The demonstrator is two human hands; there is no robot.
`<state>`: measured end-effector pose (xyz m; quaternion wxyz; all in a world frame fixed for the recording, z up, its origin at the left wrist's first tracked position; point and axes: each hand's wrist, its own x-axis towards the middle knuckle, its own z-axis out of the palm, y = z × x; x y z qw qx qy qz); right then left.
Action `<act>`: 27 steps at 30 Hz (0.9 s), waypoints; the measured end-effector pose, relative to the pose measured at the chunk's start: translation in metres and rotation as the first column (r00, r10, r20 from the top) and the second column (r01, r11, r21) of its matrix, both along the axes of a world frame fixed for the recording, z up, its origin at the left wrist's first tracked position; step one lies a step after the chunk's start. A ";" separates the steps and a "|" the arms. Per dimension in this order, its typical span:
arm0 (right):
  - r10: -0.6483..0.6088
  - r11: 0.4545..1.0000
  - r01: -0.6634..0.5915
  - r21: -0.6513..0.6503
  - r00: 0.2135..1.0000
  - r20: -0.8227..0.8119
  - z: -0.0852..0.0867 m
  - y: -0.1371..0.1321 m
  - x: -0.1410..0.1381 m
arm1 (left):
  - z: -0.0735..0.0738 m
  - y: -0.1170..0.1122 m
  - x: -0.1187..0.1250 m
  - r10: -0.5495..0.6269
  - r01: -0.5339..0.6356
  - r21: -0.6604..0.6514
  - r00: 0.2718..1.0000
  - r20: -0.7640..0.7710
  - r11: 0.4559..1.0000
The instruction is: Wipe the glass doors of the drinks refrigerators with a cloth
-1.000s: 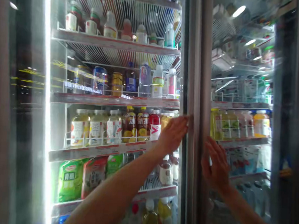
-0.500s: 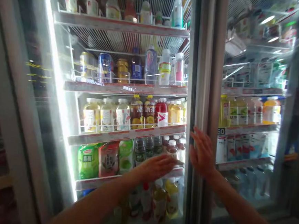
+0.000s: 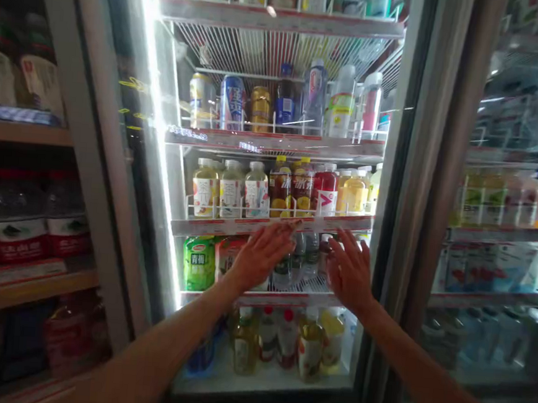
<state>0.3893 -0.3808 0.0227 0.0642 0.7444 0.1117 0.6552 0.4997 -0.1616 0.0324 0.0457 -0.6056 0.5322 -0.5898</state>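
A lit drinks fridge stands before me behind a glass door. My left hand lies open and flat on the glass, fingers spread, just below the shelf of yellow and red juice bottles. My right hand is also open, palm to the glass, a little to the right, close to the door's right frame. Behind both hands stand dark water bottles and green drink pouches. Neither hand holds anything.
Cans and bottles fill the upper shelf, more bottles stand on the fridge floor. A second glass-door fridge stands to the right. Open wooden shelves with bottles are to the left.
Both hands slid left and lower along the glass, away from the frame between the two fridges. My view shifted left and down, bringing the wooden shelves into sight.
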 end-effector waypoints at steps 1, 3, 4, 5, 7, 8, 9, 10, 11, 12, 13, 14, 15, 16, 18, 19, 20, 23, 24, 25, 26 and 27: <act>-0.002 1.000 0.002 -0.005 1.000 -0.008 -0.001 0.002 0.002 | -0.004 0.003 0.001 -0.035 0.034 0.073 0.999 0.018 0.997; -0.002 1.000 0.001 -0.026 0.999 -0.050 -0.002 0.006 0.004 | -0.013 0.010 0.003 -0.130 0.104 0.297 0.989 0.067 0.949; -0.003 0.999 0.000 -0.034 0.998 -0.068 -0.003 0.008 0.005 | -0.015 0.015 0.004 -0.158 0.118 0.370 0.984 0.079 0.921; -0.005 0.999 0.002 -0.036 0.997 -0.077 -0.003 0.009 0.006 | -0.015 0.020 0.006 -0.161 0.119 0.384 0.984 0.080 0.916; -0.011 1.000 0.010 -0.020 0.998 -0.065 -0.004 0.011 0.009 | -0.012 0.030 0.010 -0.097 0.083 0.225 0.994 0.051 0.971; -0.014 1.000 0.014 -0.006 0.999 -0.046 -0.005 0.012 0.010 | -0.010 0.035 0.011 -0.058 0.055 0.102 0.998 0.027 0.993; -0.016 1.000 0.016 0.007 0.999 -0.028 -0.006 0.013 0.012 | -0.009 0.039 0.012 -0.029 0.029 -0.001 1.000 0.003 1.000; -0.017 1.000 0.017 0.011 1.000 -0.022 -0.007 0.014 0.014 | -0.011 0.042 0.013 -0.013 0.012 -0.048 1.000 -0.010 0.999; -0.015 1.000 0.016 0.006 0.999 -0.029 -0.008 0.016 0.016 | -0.015 0.046 0.013 -0.011 0.011 -0.024 1.000 -0.006 1.000; -0.011 1.000 0.011 -0.010 0.999 -0.046 -0.010 0.019 0.018 | -0.021 0.050 0.013 -0.022 0.021 0.063 1.000 0.010 0.998; -0.006 0.999 0.003 -0.032 0.997 -0.070 -0.013 0.021 0.020 | -0.027 0.054 0.014 -0.046 0.039 0.181 0.999 0.030 0.983; 0.002 0.998 -0.007 -0.058 0.995 -0.095 -0.015 0.024 0.022 | -0.032 0.058 0.015 -0.066 0.051 0.280 0.997 0.045 0.959; 0.010 0.997 -0.019 -0.079 0.994 -0.113 -0.018 0.027 0.024 | -0.035 0.063 0.017 -0.068 0.049 0.323 0.997 0.047 0.945; 0.020 0.995 -0.031 -0.091 0.993 -0.119 -0.020 0.029 0.024 | -0.035 0.069 0.020 -0.049 0.036 0.298 0.998 0.037 0.954; 0.037 0.995 -0.047 -0.089 0.992 -0.117 -0.025 0.035 0.025 | -0.033 0.079 0.026 0.013 -0.012 0.079 1.000 -0.006 0.997; 0.046 0.995 -0.056 -0.081 0.992 -0.115 -0.026 0.039 0.025 | -0.031 0.082 0.028 0.034 -0.036 -0.064 0.999 -0.033 0.997; 0.060 0.994 -0.070 -0.080 0.991 -0.119 -0.028 0.045 0.025 | -0.031 0.083 0.029 0.037 -0.046 -0.173 0.998 -0.054 0.984; 0.165 0.973 -0.188 -0.133 0.972 -0.168 -0.034 0.069 0.027 | -0.039 0.075 0.026 -0.031 0.008 -0.243 0.995 -0.090 0.970; 0.221 0.955 -0.252 -0.154 0.956 -0.195 -0.035 0.080 0.029 | -0.043 0.068 0.023 -0.058 0.030 -0.237 0.992 -0.114 0.971; 0.281 0.934 -0.318 -0.163 0.935 -0.216 -0.036 0.091 0.031 | -0.046 0.061 0.021 -0.084 0.046 -0.250 0.986 -0.142 0.967; 0.335 0.914 -0.374 -0.156 0.914 -0.231 -0.036 0.103 0.034 | -0.048 0.055 0.018 -0.101 0.045 -0.292 0.979 -0.178 0.955; 0.377 0.900 -0.415 -0.136 0.896 -0.236 -0.035 0.115 0.038 | -0.048 0.050 0.016 -0.109 0.026 -0.356 0.971 -0.215 0.934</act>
